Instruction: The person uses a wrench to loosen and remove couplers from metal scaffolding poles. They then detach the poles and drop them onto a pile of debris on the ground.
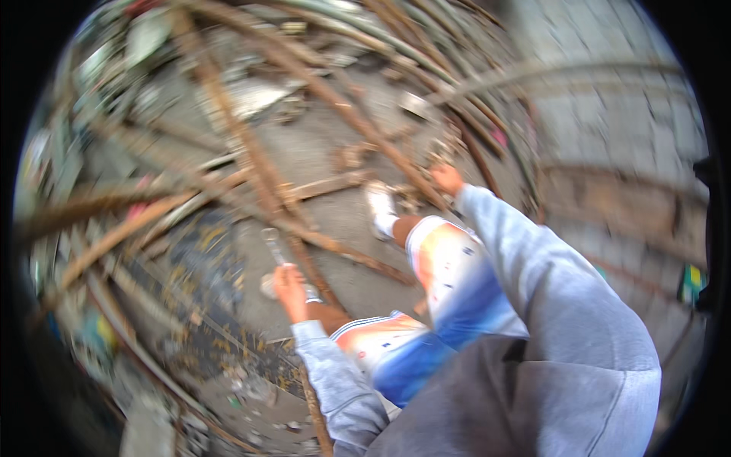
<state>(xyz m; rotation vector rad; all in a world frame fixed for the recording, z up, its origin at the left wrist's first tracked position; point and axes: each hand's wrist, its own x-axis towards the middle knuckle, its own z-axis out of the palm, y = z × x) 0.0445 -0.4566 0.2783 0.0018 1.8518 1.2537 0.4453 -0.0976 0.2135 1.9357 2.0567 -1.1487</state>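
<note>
At the far left we see a jumble of wooden poles, one orange-brown pole [129, 240] slanting above a dark sheet [205, 251] strewn with yellowish scraps. To the right of that sheet is our left hand [289, 288], its fingers closed around a slim pale object [272, 242] that juts out past them, away from us; blur hides its exact kind. Further right, a long wooden pole [335, 99] runs diagonally down toward our white shoe [379, 206] and our right hand [447, 178]. That hand is just beside the pole's lower end, near some brownish debris [439, 151]; its fingers look bent, but we cannot tell how far open they are or whether they grip anything. At the far right stands a grey block wall [617, 126].
</note>
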